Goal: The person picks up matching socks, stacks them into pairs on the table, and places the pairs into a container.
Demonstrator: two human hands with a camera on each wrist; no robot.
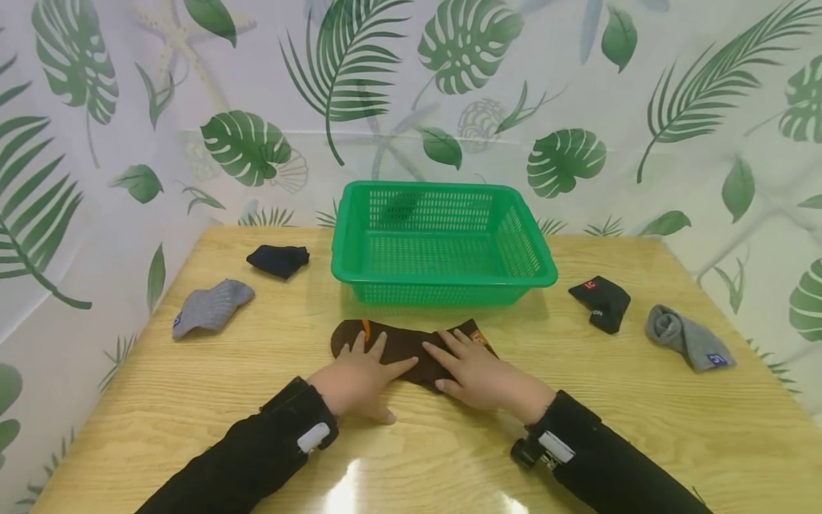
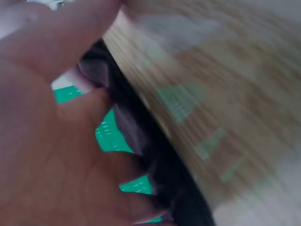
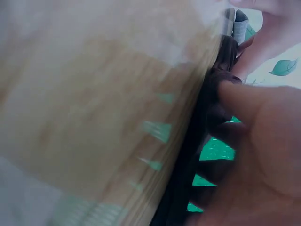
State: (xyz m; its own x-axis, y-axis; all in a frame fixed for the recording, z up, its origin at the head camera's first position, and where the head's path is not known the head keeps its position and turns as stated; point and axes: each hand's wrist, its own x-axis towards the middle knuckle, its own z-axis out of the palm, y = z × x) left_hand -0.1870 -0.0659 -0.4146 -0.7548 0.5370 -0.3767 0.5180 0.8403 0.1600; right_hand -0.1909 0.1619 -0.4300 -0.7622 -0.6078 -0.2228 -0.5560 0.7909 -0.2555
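Observation:
A dark brown sock (image 1: 411,344) with orange marks lies flat on the wooden table, its length running left to right. My left hand (image 1: 354,377) rests on its left part, fingers spread and the thumb on the wood. On the sock's right part lies my right hand (image 1: 477,371), fingers also spread and fairly straight. In the left wrist view the brown sock (image 2: 134,127) runs beneath the fingertips. Fingertips of the right hand press on the sock (image 3: 186,155) in the right wrist view.
Just beyond the sock stands a green plastic basket (image 1: 449,277). To the left lie a dark navy sock (image 1: 279,260) and a grey sock (image 1: 213,307). On the right are a black sock (image 1: 606,303) and a partly rolled grey sock (image 1: 692,339). A leaf-patterned curtain (image 1: 488,135) hangs behind.

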